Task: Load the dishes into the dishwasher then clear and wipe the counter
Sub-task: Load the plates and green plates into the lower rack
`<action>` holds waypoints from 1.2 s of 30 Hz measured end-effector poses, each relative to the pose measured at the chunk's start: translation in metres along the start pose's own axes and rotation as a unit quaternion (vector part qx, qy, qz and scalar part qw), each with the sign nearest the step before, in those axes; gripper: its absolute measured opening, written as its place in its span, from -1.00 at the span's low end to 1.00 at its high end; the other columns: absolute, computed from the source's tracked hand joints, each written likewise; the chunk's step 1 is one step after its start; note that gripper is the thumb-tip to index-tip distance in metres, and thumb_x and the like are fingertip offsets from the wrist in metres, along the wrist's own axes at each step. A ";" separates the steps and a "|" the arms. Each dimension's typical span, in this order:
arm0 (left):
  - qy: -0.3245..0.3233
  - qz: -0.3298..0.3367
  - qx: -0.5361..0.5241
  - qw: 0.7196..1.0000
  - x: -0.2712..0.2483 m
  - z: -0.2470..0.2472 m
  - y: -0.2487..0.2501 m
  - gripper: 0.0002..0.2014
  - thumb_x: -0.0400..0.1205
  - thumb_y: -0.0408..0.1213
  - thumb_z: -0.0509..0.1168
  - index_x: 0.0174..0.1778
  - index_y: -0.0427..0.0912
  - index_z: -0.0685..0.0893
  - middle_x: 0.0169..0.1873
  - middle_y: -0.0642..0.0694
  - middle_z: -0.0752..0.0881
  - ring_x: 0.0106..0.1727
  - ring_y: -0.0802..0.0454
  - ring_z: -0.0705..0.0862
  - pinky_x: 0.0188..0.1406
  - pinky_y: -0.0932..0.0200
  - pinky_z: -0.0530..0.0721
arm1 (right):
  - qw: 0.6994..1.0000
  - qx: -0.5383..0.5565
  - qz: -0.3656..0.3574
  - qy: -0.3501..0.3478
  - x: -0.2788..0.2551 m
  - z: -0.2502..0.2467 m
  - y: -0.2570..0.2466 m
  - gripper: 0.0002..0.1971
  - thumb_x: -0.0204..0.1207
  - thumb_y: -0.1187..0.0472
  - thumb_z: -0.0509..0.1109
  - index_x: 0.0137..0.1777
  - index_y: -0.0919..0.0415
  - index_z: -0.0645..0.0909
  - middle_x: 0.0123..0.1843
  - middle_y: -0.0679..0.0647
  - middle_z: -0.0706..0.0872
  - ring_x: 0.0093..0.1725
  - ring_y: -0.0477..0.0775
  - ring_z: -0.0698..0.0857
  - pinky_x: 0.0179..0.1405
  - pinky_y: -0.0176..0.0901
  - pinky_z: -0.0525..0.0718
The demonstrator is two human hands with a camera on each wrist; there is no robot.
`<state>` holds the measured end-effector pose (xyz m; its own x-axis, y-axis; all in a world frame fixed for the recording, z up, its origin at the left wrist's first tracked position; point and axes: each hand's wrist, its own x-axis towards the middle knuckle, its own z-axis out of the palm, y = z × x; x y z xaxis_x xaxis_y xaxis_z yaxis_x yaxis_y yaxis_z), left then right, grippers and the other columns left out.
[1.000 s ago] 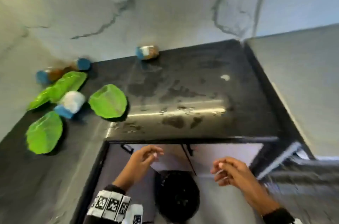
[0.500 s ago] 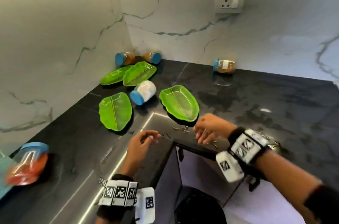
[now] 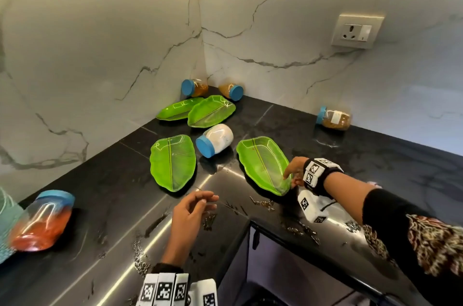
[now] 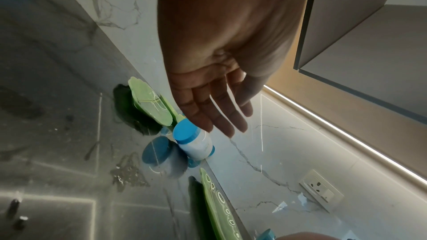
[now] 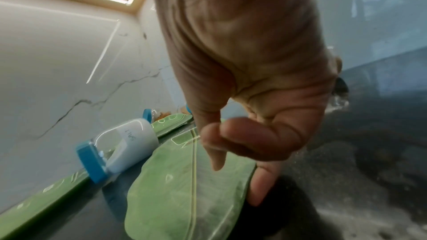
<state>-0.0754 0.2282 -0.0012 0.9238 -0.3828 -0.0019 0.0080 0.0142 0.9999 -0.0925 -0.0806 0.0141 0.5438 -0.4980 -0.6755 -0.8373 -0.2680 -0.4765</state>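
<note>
Several green leaf-shaped plates lie on the black counter (image 3: 100, 193). My right hand (image 3: 292, 175) (image 5: 235, 183) pinches the near right edge of the rightmost plate (image 3: 263, 163) (image 5: 175, 189), with the thumb on top and a finger at the rim. Another plate (image 3: 172, 163) lies left of it, and two more (image 3: 211, 111) overlap near the corner. My left hand (image 3: 198, 205) (image 4: 219, 119) hovers over the counter's front, its fingers relaxed and holding nothing.
A white jar with a blue lid (image 3: 215, 140) (image 4: 194, 143) (image 5: 124, 145) lies between the plates. Spice jars (image 3: 194, 87) (image 3: 334, 118) lie along the marble wall, and a red-filled jar (image 3: 41, 223) at the far left. Crumbs (image 3: 263, 203) dot the counter's front edge above an open recess (image 3: 288, 268).
The view swung from the recess below the counter up to the counter corner. My right hand reached forward and took the rightmost plate's edge. My left hand stayed open over the counter.
</note>
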 end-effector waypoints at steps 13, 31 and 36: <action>0.055 -0.075 0.008 0.996 0.016 0.049 0.017 -0.60 0.69 -0.40 0.13 0.47 -0.16 0.33 -0.04 -0.15 0.72 -0.41 0.20 0.74 -0.39 0.33 0.63 | 0.971 0.169 -0.150 -0.081 -0.046 -0.052 -0.012 -0.88 0.53 0.41 0.31 -0.23 0.30 0.48 -0.57 0.08 0.43 -0.75 -0.13 0.37 -0.77 -0.39 0.40; 0.294 -0.011 -0.183 0.938 -0.036 -0.047 0.052 -0.77 0.70 -0.29 0.04 -0.08 -0.17 0.61 -0.43 -0.02 0.79 -0.43 0.09 0.74 -0.49 0.14 0.73 | 0.916 0.002 -0.243 -0.320 -0.073 0.050 -0.087 -0.67 0.67 -0.01 0.16 -0.06 0.28 0.51 -0.36 0.18 0.64 -0.56 -0.01 0.63 -0.57 -0.28 0.63; 0.326 0.005 -0.221 0.919 -0.040 -0.103 0.057 -0.79 0.70 -0.28 0.04 -0.08 -0.10 0.58 -0.45 0.06 0.79 -0.44 0.19 0.75 -0.53 0.20 0.74 | 0.932 -0.138 -0.177 -0.286 -0.033 0.090 -0.139 -0.88 0.61 0.29 0.25 -0.11 0.35 0.47 -0.24 0.29 0.60 -0.53 0.06 0.71 -0.57 -0.17 0.72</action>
<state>-0.0721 0.3393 0.0538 0.9567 0.2521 -0.1457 0.0196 0.4436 0.8960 0.0109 0.0472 0.0522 0.6634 0.1612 -0.7307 -0.5393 -0.5739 -0.6162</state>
